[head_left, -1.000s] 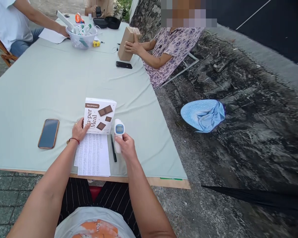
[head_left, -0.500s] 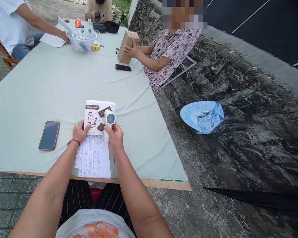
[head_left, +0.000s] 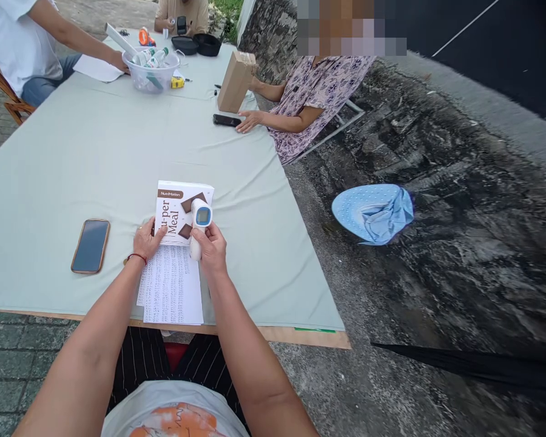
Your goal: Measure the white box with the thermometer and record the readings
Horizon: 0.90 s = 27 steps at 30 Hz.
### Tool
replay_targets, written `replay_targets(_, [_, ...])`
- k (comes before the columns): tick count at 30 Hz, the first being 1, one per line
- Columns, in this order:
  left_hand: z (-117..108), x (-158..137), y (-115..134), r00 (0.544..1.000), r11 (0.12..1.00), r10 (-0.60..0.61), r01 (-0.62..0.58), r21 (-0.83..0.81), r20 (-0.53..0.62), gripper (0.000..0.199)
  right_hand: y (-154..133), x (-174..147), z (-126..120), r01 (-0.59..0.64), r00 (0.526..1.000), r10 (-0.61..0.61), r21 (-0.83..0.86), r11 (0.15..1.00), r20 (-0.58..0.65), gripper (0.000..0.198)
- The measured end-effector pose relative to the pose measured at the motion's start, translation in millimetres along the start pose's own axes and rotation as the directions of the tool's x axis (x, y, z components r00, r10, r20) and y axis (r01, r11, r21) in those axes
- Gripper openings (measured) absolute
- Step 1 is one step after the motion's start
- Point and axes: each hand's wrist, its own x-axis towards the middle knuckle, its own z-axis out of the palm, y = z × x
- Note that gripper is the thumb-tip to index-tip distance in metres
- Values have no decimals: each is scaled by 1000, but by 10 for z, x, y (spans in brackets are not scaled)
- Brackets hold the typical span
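In my right hand (head_left: 213,247) is a white infrared thermometer (head_left: 195,246), its blue-rimmed screen (head_left: 203,216) facing up toward me. My left hand (head_left: 146,238) grips the left side of a white and brown NutriMotion box (head_left: 167,209), thumb on its front. The thermometer overlaps the box's right edge. Under the box and nearer to me lie printed paper sheets (head_left: 173,291), reaching the table edge. To the left of my left hand a smartphone (head_left: 90,246) in a brown case lies face up.
The cloth-covered table (head_left: 95,164) bears a clear basin (head_left: 150,79) with bottles, a yellow tape measure (head_left: 177,82) and black containers (head_left: 207,44). Right, a person sits by a cardboard box (head_left: 236,82) and black phone (head_left: 226,120). A blue hat (head_left: 368,212) lies off the table's right side.
The person on the right has lowered one hand from the cardboard box to beside the black phone. My own hands keep their hold, and the view shifts slightly.
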Motion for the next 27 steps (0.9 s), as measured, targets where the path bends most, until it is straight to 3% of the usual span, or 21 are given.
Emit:
replay_targets(7, [-7, -3, 7, 1000, 1000, 2, -2, 12, -7, 54, -105, -110, -54, -31, 1000, 30, -27, 999, -4, 44])
replay_targets(18, [-28, 6, 18, 1000, 1000, -3, 3, 11, -15, 58, -373, -741, -591, -82, 987, 66, -108, 991, -145, 38])
replay_targets(27, [-52, 32, -3, 1000, 1000, 15, -14, 20, -24, 61, -403, -908, -750, -97, 984, 84, -75, 992, -157, 38])
